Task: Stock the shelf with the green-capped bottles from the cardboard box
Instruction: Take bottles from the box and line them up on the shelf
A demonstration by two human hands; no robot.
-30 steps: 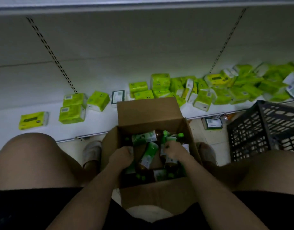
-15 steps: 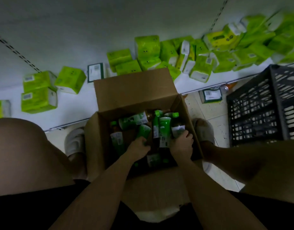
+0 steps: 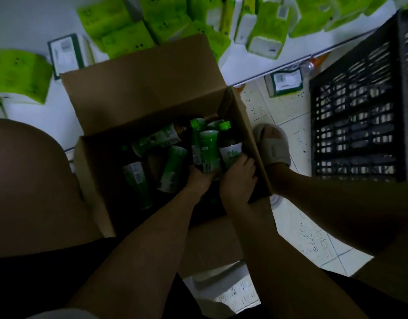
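An open cardboard box (image 3: 143,88) stands on the floor between my knees. Inside it lie several green-capped bottles (image 3: 157,139) with green and white labels, some flat, some upright. My left hand (image 3: 198,178) grips the base of an upright green-labelled bottle (image 3: 207,150) near the box's right side. Beside it, my right hand (image 3: 238,178) grips the lower part of a dark bottle with a white label and green cap (image 3: 229,146). The low white shelf (image 3: 60,120) runs behind the box.
Several green tissue packs (image 3: 127,40) lie scattered on the shelf. A black plastic crate (image 3: 359,107) stands at the right. My sandalled right foot (image 3: 273,146) is between box and crate. A small pack (image 3: 285,82) lies on the tiled floor by the shelf edge.
My view has tilted down and closer to the box. Both hands have shifted to the right side of the box and closed round two upright bottles.
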